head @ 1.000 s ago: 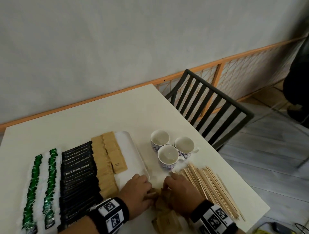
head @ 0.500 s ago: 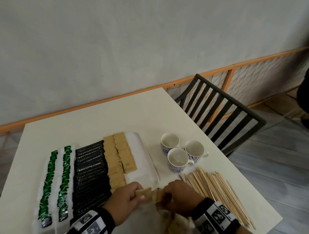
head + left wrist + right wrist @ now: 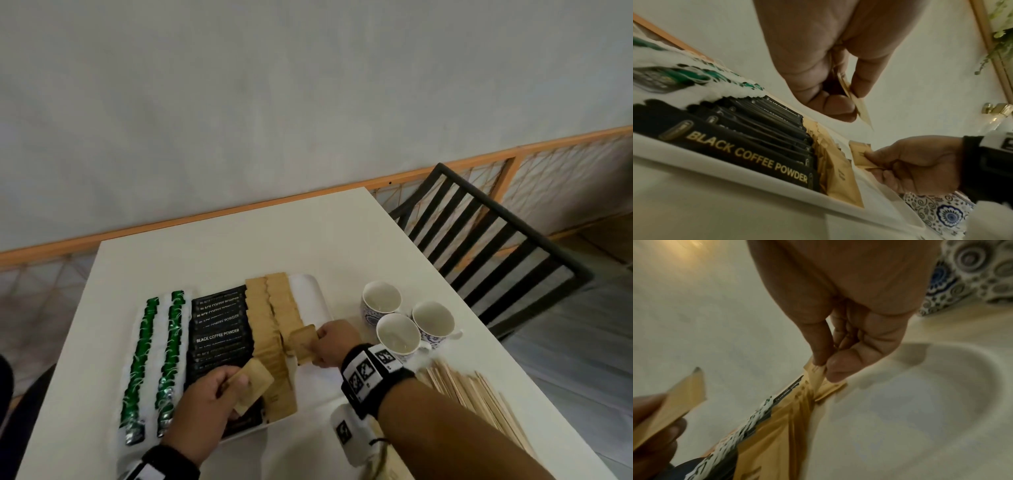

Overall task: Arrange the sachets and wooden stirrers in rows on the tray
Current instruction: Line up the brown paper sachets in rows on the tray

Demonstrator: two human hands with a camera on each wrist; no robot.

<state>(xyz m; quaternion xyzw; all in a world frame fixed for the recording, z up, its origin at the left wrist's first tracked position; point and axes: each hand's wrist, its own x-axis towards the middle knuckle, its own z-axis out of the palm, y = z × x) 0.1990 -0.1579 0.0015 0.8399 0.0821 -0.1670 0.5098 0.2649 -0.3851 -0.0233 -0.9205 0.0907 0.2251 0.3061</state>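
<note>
— Step in hand? Looked like filling the second brown row on the tray (image 3: 313, 298). Right hand (image 3: 334, 344) pinched a brown sachet (image 3: 303, 344) by its edge between thumb and fingers, held at the near end of the short brown row (image 3: 286, 308), low over it. Touching the row or just above it? Couldn't tell.

— And the other?

— Left hand (image 3: 205, 397) pinched a second brown sachet (image 3: 251, 385), tilted, held over the near part of the tray above the black coffee sachets (image 3: 219, 335) and the long brown row (image 3: 265, 339). Waiting its turn, by the look of it.

— Rest of the tray?

— Filled from the left: two rows of green-and-white sachets (image 3: 154, 353), then the black ones, then the full brown row. Bare white strip left only along the right rim.

— Stirrers?

— Not begun. Wooden stirrers (image 3: 479, 397) lay in a loose heap on the table (image 3: 205, 253), right of the tray and well apart from it, just beside three patterned cups (image 3: 399, 330).

— Next move?

— Probably setting the right sachet down overlapping the last one, edges squared with the row, then letting go without dragging the neighbours. After that, the left sachet the same way. Thin, light packets; likely to slide or fan out if nudged. Room for the stirrers looked tight, only that narrow strip.
</note>
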